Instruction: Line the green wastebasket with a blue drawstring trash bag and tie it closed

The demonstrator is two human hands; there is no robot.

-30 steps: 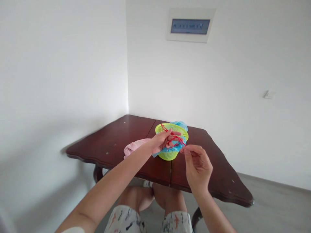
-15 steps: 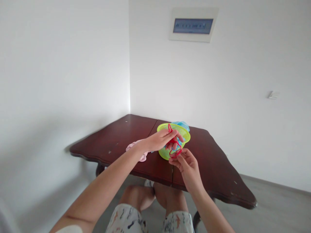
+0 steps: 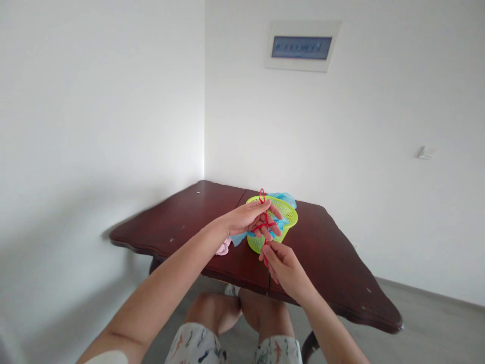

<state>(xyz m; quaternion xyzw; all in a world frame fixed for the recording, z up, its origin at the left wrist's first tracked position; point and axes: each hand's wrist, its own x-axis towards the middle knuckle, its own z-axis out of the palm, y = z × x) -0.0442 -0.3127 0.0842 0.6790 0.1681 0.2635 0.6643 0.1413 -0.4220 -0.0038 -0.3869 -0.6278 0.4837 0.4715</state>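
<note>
A thin red cord (image 3: 261,194) runs through both hands, with a small loop standing up above my left thumb. My left hand (image 3: 252,218) holds the cord under its thumb, and strands cross its partly spread fingers. Just below and to the right, my right hand (image 3: 283,265) pinches the lower part of the cord between thumb and fingers. Behind the hands stands a yellow-green perforated basket (image 3: 291,217), partly hidden by them. Thin light-blue material (image 3: 284,198) shows in and behind it, and a blue piece pokes out at the left.
All this is on a dark red-brown wooden table (image 3: 322,258) with a wavy edge and a seam across it. A pink cloth (image 3: 224,247) lies under my left forearm. White walls meet behind the table, and my knees are below its front edge.
My right hand has moved down and slightly left, drawing the red cord straighter below my left hand. The left fingers have spread a little, and more blue material shows beside the basket.
</note>
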